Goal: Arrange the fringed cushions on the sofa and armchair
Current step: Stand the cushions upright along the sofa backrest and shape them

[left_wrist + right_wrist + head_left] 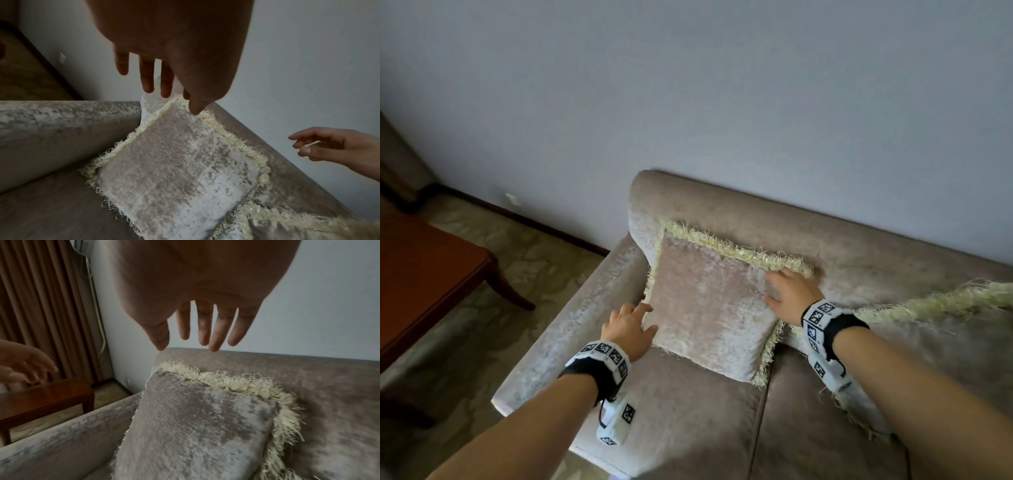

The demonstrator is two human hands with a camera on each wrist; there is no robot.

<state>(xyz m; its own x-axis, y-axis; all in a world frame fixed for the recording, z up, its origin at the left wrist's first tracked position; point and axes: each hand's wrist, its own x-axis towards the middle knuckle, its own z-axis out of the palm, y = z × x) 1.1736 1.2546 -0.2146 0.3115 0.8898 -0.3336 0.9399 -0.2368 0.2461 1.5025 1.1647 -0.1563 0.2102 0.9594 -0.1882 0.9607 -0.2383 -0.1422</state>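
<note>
With both the left hand (628, 329) and right hand (792, 294) slack-fingered and grasping nothing, the fringed cushion (709, 308) leaned in the sofa (688, 411) corner at 12 o'clock, likely to slump forward unsupported.

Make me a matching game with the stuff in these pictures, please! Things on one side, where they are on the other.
Things:
1. square beige cushion with cream fringe
2. dark red-brown wooden table
3. second fringed beige cushion
4. brown pleated curtain

Places:
A. at the picture's right edge, under the right forearm
B. on the patterned carpet, left of the sofa
C. propped in the sofa's corner
D. hanging behind the table

Pairs: 1-C, 2-B, 3-A, 4-D
</note>
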